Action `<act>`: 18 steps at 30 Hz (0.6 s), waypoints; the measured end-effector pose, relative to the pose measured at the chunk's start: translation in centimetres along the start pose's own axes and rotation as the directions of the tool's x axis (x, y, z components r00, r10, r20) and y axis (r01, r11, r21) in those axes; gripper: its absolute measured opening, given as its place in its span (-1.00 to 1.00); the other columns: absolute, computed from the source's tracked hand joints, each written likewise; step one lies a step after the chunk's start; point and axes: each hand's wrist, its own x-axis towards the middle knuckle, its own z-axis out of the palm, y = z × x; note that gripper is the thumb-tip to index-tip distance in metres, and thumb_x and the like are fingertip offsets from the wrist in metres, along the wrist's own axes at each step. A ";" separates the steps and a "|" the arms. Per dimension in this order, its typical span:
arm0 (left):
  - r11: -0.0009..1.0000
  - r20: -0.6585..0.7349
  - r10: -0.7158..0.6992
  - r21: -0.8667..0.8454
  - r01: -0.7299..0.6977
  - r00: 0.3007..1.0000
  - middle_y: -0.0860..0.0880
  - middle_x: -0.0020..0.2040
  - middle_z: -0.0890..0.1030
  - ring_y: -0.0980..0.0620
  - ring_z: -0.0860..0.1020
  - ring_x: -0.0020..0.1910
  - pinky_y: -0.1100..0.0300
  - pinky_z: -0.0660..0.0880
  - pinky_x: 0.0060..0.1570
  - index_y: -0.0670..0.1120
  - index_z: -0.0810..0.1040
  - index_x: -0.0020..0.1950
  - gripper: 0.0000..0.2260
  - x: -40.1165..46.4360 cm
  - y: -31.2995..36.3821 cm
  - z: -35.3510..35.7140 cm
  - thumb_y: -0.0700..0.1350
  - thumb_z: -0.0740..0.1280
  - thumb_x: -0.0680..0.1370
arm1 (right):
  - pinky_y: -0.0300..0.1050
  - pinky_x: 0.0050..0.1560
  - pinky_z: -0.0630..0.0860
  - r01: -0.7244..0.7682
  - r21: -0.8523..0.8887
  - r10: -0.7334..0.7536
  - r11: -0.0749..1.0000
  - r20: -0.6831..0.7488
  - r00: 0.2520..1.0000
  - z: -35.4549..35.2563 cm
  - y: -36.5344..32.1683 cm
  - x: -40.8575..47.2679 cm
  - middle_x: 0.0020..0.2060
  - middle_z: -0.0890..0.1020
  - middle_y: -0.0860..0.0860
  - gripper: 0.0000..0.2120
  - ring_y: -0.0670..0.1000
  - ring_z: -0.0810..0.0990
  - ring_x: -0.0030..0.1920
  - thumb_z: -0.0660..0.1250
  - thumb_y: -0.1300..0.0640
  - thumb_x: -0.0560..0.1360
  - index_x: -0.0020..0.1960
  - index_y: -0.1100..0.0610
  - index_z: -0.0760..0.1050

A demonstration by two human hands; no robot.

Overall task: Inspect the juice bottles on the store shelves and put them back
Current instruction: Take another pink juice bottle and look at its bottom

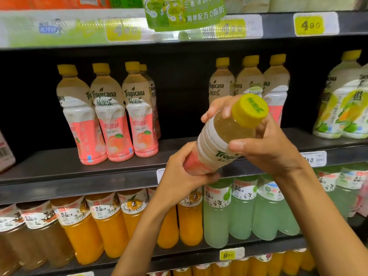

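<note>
I hold a Tropicana peach juice bottle (217,144) tilted, its yellow cap (250,110) pointing toward me and to the upper right. My left hand (185,172) grips its pink lower end from below. My right hand (262,144) wraps the clear neck just under the cap. More peach bottles (117,114) stand in a row on the middle shelf (59,172) to the left. Another group of the same bottles (249,80) stands behind my hands, with an empty gap on the shelf between the two groups.
Lime-green labelled bottles (344,100) stand at the shelf's right end. The shelf below carries orange juice bottles (111,226) and pale green bottles (245,212). Price tags (309,24) line the upper shelf edge, and a green hanging sign (185,12) juts down above.
</note>
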 end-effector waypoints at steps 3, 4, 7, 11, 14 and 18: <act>0.998 0.063 -0.013 -0.062 0.017 0.998 0.09 0.00 0.66 0.16 0.62 -0.01 0.33 0.53 -0.06 0.10 0.57 0.09 -0.59 -0.5 0.0 0.1 -0.11 0.57 0.30 | -0.07 0.09 0.50 -0.025 0.056 0.031 0.998 -0.126 0.991 -0.2 0.2 0.6 0.02 0.62 -0.05 -0.71 0.06 0.57 0.09 0.36 0.18 0.33 0.03 -0.02 0.57; 0.995 0.067 -0.036 -0.094 0.042 0.997 0.06 -0.01 0.67 0.13 0.63 -0.03 0.30 0.55 -0.08 0.12 0.57 0.07 -0.62 -0.7 0.0 0.2 -0.03 0.56 0.29 | -0.05 0.09 0.52 -0.041 0.076 0.053 0.996 -0.165 0.985 -0.2 0.4 0.9 0.01 0.63 -0.04 -0.71 0.08 0.59 0.10 0.35 0.16 0.34 0.06 0.03 0.55; 0.970 0.094 -0.109 -0.209 0.127 0.990 -0.08 -0.04 0.67 0.03 0.64 -0.09 0.23 0.58 -0.13 0.10 0.59 0.04 -0.56 -1.3 0.0 0.7 0.20 0.53 0.24 | -0.02 0.07 0.57 -0.069 0.166 0.109 0.984 -0.248 0.963 -0.1 1.2 2.1 -0.02 0.67 -0.01 -0.73 0.11 0.64 0.11 0.34 0.18 0.40 0.09 0.15 0.48; 0.939 0.096 -0.123 -0.310 0.147 0.988 0.08 0.00 0.69 0.12 0.65 -0.01 0.36 0.54 -0.13 0.22 0.61 0.00 -0.60 -1.6 0.0 0.8 0.30 0.48 0.22 | -0.02 0.04 0.60 -0.111 0.223 0.169 0.968 -0.260 0.951 0.1 2.0 3.6 -0.05 0.68 0.00 -0.78 0.10 0.66 0.07 0.23 0.19 0.47 0.10 0.18 0.48; 0.951 0.030 -0.120 -0.285 0.124 0.992 0.12 -0.02 0.69 0.15 0.65 -0.02 0.37 0.53 -0.14 0.20 0.58 0.02 -0.72 -0.9 0.3 0.9 0.18 0.43 0.33 | -0.08 -0.06 0.62 -0.142 0.167 0.187 0.976 -0.297 0.936 0.0 2.3 4.9 -0.11 0.70 0.01 -0.80 0.03 0.68 -0.04 0.28 0.17 0.46 0.07 0.15 0.52; 0.982 -0.102 -0.047 -0.188 0.027 0.994 0.08 -0.03 0.68 0.19 0.63 -0.02 0.39 0.51 -0.13 0.05 0.53 0.13 -0.71 1.0 0.7 0.2 0.07 0.37 0.44 | -0.03 -0.03 0.60 -0.136 0.031 0.137 0.990 -0.387 0.912 0.0 2.5 6.9 -0.11 0.69 0.05 -0.69 0.03 0.67 -0.08 0.34 0.10 0.44 0.15 0.20 0.52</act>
